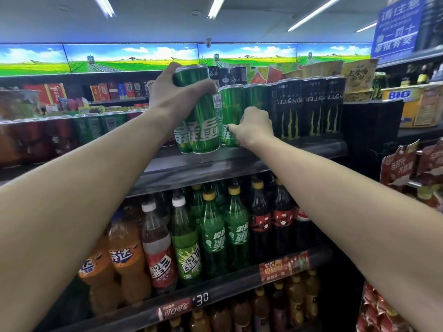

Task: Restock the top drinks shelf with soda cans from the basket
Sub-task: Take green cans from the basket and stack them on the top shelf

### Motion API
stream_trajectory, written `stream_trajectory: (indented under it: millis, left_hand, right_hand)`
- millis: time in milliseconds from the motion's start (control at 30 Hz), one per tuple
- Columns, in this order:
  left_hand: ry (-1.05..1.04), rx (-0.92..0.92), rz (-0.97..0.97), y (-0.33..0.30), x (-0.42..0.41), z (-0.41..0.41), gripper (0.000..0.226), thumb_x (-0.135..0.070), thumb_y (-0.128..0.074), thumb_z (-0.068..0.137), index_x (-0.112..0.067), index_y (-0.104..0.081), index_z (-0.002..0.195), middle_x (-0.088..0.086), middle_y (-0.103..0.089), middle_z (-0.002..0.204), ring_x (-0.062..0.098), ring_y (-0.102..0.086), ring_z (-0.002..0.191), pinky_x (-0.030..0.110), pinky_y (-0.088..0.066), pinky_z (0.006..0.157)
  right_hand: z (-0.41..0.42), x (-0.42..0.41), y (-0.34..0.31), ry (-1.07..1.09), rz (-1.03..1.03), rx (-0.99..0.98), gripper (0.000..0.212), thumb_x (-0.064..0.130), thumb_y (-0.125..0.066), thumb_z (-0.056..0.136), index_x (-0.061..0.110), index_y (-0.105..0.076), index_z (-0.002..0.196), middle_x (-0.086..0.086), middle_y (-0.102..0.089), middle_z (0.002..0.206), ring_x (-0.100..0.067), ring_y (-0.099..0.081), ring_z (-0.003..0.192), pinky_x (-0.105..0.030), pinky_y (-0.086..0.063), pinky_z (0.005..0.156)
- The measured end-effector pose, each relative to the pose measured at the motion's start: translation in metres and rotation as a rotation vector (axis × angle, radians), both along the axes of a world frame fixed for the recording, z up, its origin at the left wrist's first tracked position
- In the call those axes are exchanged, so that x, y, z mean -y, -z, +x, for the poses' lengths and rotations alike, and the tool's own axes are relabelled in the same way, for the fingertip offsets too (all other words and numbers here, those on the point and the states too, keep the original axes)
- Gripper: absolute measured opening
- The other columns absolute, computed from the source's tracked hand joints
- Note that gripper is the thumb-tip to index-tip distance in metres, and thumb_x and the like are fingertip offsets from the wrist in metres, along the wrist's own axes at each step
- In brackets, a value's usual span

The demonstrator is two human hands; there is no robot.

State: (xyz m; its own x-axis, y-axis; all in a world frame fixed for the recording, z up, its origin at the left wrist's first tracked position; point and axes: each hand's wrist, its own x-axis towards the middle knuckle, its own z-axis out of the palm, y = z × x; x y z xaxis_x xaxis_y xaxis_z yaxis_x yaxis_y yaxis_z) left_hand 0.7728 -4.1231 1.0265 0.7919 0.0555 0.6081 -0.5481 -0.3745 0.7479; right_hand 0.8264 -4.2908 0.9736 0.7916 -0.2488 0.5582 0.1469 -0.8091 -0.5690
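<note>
Now: tall green soda can [199, 109] gripped near its top by left hand [172, 94], fingers wrapped round it, long axis nearly upright with top leaning slightly left. Base at front lip of top shelf [239, 161], touching or just above it; cannot tell which. Another green can partly hidden just behind its left side. Right hand [254, 127] lower and to the right, fingers curled on the low part of a standing green can [231, 111], apparently steadying or nudging it. Judgement: held can goes down left of that one, so left hand is the placing hand. Beyond: row of black cans [309, 106] lettered "MONSTER", seen mirrored. Below: green, orange and dark soda bottles [213, 236]; price tag [201, 299] reads "¥30". "BIG" on a yellow box [399, 95]. Basket not in view.
</note>
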Motion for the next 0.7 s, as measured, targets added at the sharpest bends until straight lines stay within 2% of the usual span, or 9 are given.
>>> stream_trajectory:
  millis: [67, 133, 200, 267, 367, 433, 533, 600, 700]
  left_hand:
    - [-0.016, -0.002, -0.013, 0.000, 0.002, 0.001, 0.080, -0.057, -0.080, 0.051, -0.023, -0.060, 0.120, 0.003, -0.070, 0.110, 0.022, -0.071, 0.099, 0.046, -0.060, 0.091]
    - [-0.023, -0.016, -0.031, 0.000, 0.002, 0.003, 0.094, -0.058, -0.082, 0.050, -0.019, -0.056, 0.132, 0.003, -0.070, 0.114, 0.023, -0.071, 0.100, 0.047, -0.059, 0.091]
    - [-0.012, -0.019, -0.043, -0.001, 0.004, 0.004, 0.081, -0.056, -0.083, 0.052, -0.023, -0.060, 0.123, 0.003, -0.071, 0.111, 0.023, -0.072, 0.098, 0.048, -0.060, 0.091]
    - [-0.002, -0.020, -0.057, -0.002, 0.008, 0.005, 0.067, -0.053, -0.084, 0.054, -0.027, -0.063, 0.112, 0.002, -0.072, 0.107, 0.022, -0.073, 0.097, 0.048, -0.060, 0.091]
    - [-0.007, -0.023, -0.061, -0.004, 0.018, 0.004, 0.065, -0.053, -0.085, 0.056, -0.028, -0.063, 0.111, 0.001, -0.073, 0.105, 0.022, -0.073, 0.096, 0.048, -0.060, 0.090]
    - [-0.020, -0.024, -0.074, -0.006, 0.026, 0.003, 0.062, -0.055, -0.086, 0.053, -0.032, -0.063, 0.105, -0.002, -0.073, 0.103, 0.021, -0.073, 0.095, 0.047, -0.061, 0.089]
    - [-0.020, -0.016, -0.096, -0.008, 0.041, 0.001, 0.056, -0.055, -0.087, 0.052, -0.034, -0.064, 0.099, -0.005, -0.074, 0.098, 0.018, -0.074, 0.091, 0.045, -0.063, 0.086]
    - [-0.015, -0.009, -0.083, -0.008, 0.050, 0.001, 0.055, -0.055, -0.087, 0.055, -0.032, -0.065, 0.100, -0.006, -0.074, 0.097, 0.016, -0.074, 0.089, 0.043, -0.063, 0.085]
    - [-0.023, 0.001, -0.064, -0.005, 0.060, 0.002, 0.089, -0.065, -0.086, 0.051, -0.022, -0.063, 0.126, -0.004, -0.072, 0.106, 0.016, -0.072, 0.095, 0.043, -0.061, 0.090]
  right_hand:
    - [-0.004, 0.002, 0.002, -0.018, -0.007, 0.002, 0.036, 0.039, -0.070, 0.092, 0.010, -0.055, 0.077, -0.008, -0.062, 0.080, -0.029, -0.065, 0.078, -0.034, -0.048, 0.064]
    - [-0.013, 0.006, 0.003, -0.068, 0.035, 0.035, 0.030, 0.036, -0.068, 0.093, 0.010, -0.053, 0.090, -0.004, -0.057, 0.084, -0.022, -0.057, 0.075, -0.033, -0.042, 0.061]
    - [-0.029, 0.012, -0.001, -0.183, 0.152, 0.109, 0.020, 0.025, -0.064, 0.094, 0.010, -0.054, 0.102, -0.002, -0.057, 0.092, -0.016, -0.054, 0.077, -0.030, -0.045, 0.063]
    - [-0.048, 0.018, -0.009, -0.336, 0.318, 0.169, 0.015, 0.013, -0.057, 0.094, 0.010, -0.056, 0.109, -0.004, -0.060, 0.101, -0.017, -0.059, 0.087, -0.026, -0.049, 0.072]
    - [-0.071, 0.029, -0.025, -0.633, 0.469, 0.140, 0.034, 0.005, -0.050, 0.090, 0.010, -0.058, 0.122, -0.012, -0.064, 0.112, -0.022, -0.062, 0.099, -0.036, -0.053, 0.089]
    - [-0.078, 0.035, -0.032, -0.763, 0.430, 0.036, 0.051, 0.007, -0.053, 0.085, 0.016, -0.052, 0.136, -0.010, -0.064, 0.118, -0.023, -0.062, 0.110, -0.040, -0.051, 0.098]
    - [-0.082, 0.040, -0.036, -0.752, 0.179, -0.074, 0.075, 0.017, -0.071, 0.080, 0.025, -0.040, 0.148, -0.004, -0.061, 0.126, -0.018, -0.060, 0.116, -0.038, -0.047, 0.102]
    - [-0.079, 0.039, -0.036, -0.676, 0.088, -0.052, 0.084, 0.028, -0.082, 0.079, 0.024, -0.037, 0.149, 0.000, -0.060, 0.124, -0.013, -0.060, 0.113, -0.029, -0.049, 0.097]
    - [-0.074, 0.037, -0.033, -0.570, 0.039, 0.007, 0.082, 0.036, -0.085, 0.077, 0.017, -0.041, 0.144, 0.005, -0.061, 0.113, -0.008, -0.062, 0.100, -0.014, -0.048, 0.077]
